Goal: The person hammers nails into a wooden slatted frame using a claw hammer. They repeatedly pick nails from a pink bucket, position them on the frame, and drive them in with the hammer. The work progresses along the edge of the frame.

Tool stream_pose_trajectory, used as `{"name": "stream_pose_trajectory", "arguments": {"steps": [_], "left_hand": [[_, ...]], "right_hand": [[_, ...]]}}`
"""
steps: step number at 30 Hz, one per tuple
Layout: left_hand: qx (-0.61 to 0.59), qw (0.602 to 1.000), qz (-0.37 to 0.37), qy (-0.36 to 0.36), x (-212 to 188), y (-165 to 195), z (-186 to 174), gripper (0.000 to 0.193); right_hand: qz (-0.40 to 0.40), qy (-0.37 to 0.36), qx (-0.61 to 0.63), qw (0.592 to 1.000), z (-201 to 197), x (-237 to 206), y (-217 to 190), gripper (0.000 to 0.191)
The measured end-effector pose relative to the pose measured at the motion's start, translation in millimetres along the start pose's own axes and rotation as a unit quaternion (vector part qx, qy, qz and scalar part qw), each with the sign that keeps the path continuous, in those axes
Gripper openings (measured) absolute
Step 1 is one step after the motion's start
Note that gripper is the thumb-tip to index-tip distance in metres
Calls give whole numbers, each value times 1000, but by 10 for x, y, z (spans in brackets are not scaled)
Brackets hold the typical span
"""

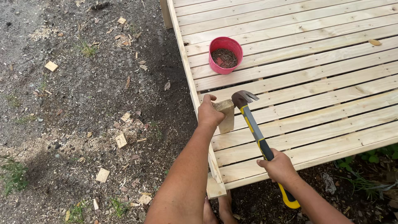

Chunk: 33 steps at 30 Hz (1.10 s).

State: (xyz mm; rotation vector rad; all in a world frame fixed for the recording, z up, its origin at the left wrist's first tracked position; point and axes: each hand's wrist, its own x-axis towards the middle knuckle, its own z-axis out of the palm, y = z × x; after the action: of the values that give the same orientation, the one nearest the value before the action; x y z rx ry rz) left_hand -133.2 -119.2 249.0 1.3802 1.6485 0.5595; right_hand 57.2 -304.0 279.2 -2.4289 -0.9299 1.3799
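The right hand (280, 166) has a closed grip around the hammer (260, 143), low on its grey and yellow handle, with the yellow butt sticking out below the wrist. The hammer's long axis runs from lower right up to upper left, its head and claw uppermost; the head sits against the top of a short wood block (226, 116). The left hand (209, 113) is closed on that block from the left side and holds it upright at the edge of the slatted wooden platform (315, 79). The block's lower end seems to rest on a slat, though the fingers hide part of it. Farther up the platform stands one pink bucket (225, 54) holding dark nails. One hammer, one held block. Several wood offcuts (120, 140) lie scattered on the dirt ground (74, 108) to the left
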Motion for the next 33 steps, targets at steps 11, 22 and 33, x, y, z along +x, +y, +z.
{"name": "stream_pose_trajectory", "arguments": {"steps": [11,22,33], "left_hand": [[-63,998,6,14,-51,-162,253,101],[-74,997,0,25,-111,-241,428,104],[-56,998,-7,-40,-91,-222,284,117]], "right_hand": [[-62,12,-93,994,-337,-532,81,45],[-131,46,40,989,-532,-689,68,38],[-37,-14,-104,994,-402,-295,203,36]]}}
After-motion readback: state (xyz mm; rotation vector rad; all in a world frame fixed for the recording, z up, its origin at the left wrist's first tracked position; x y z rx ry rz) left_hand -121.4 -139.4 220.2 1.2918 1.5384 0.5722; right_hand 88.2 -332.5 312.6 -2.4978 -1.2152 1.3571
